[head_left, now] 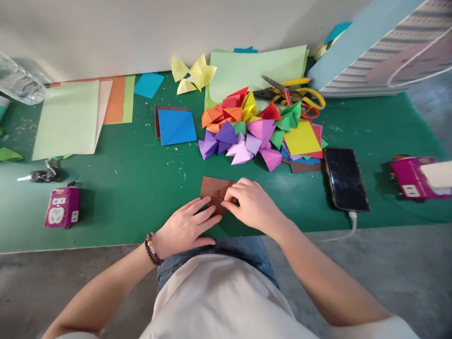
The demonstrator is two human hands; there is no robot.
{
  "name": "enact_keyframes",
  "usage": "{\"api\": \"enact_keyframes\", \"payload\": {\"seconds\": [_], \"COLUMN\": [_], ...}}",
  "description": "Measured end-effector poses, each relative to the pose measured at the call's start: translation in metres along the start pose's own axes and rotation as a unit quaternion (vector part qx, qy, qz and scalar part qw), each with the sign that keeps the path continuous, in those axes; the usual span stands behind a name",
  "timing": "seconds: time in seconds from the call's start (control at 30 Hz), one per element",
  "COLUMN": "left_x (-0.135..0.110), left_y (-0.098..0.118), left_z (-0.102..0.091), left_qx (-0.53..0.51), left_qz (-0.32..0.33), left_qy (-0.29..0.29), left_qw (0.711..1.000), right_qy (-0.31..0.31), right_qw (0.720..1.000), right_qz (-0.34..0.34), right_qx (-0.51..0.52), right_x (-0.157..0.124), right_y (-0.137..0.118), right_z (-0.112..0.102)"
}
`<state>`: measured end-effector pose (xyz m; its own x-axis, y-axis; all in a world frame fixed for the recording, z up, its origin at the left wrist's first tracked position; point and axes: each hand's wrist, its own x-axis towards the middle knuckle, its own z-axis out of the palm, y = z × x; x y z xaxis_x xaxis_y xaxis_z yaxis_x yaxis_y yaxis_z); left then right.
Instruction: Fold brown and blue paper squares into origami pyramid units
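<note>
A square of brown paper (211,187) with fold lines lies flat near the front edge of the green table. My left hand (189,223) rests on its lower left part, fingers stretched and spread. Over the paper's right side, my right hand (252,203) is closed, thumb and forefinger pinching a part of the paper that the fingers largely hide. Just beyond is a pile of folded paper pieces (231,134) in red, orange, yellow, green, purple and pink. A stack of blue paper squares (177,127) lies to the left of that pile, partly over darker brown sheets (157,123).
Scissors (282,92) lie behind the folded pieces. Yellow paper squares (302,138) and a plugged-in phone (346,179) are at right. Purple power sockets (62,206) and keys (44,174) sit left, below pale green sheets (67,117). A light blue panel (348,52) stands back right.
</note>
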<state>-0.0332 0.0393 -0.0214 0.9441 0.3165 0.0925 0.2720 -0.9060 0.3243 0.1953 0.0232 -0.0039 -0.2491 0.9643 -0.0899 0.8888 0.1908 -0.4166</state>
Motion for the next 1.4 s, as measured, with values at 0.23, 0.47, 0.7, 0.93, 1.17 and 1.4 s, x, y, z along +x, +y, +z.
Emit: {"api": "enact_keyframes", "payload": {"seconds": [0.23, 0.47, 0.7, 0.93, 1.17, 1.4], "left_x": [0.000, 0.004, 0.004, 0.007, 0.010, 0.010], "left_y": [-0.001, -0.003, 0.013, 0.032, 0.027, 0.025], "left_z": [0.000, -0.004, -0.003, 0.002, -0.005, -0.005], "left_qx": [-0.005, -0.008, 0.002, 0.003, -0.010, -0.016], "left_qz": [-0.003, -0.010, -0.062, -0.136, -0.128, -0.131], "left_qy": [-0.002, -0.014, -0.010, 0.007, -0.003, -0.002], "left_qw": [1.000, 1.000, 0.998, 0.991, 0.992, 0.991], "right_qy": [-0.007, -0.006, 0.012, 0.055, 0.197, 0.188], "right_qw": [1.000, 0.999, 0.999, 0.995, 0.978, 0.973], "right_qz": [0.028, 0.034, -0.002, -0.058, -0.074, -0.128], "right_qx": [-0.004, -0.004, 0.049, 0.057, -0.010, -0.051], "right_x": [0.001, 0.001, 0.003, 0.006, -0.017, -0.026], "right_y": [-0.004, -0.003, 0.002, 0.009, 0.012, 0.009], "right_z": [0.000, 0.002, 0.002, 0.005, 0.015, 0.027]}}
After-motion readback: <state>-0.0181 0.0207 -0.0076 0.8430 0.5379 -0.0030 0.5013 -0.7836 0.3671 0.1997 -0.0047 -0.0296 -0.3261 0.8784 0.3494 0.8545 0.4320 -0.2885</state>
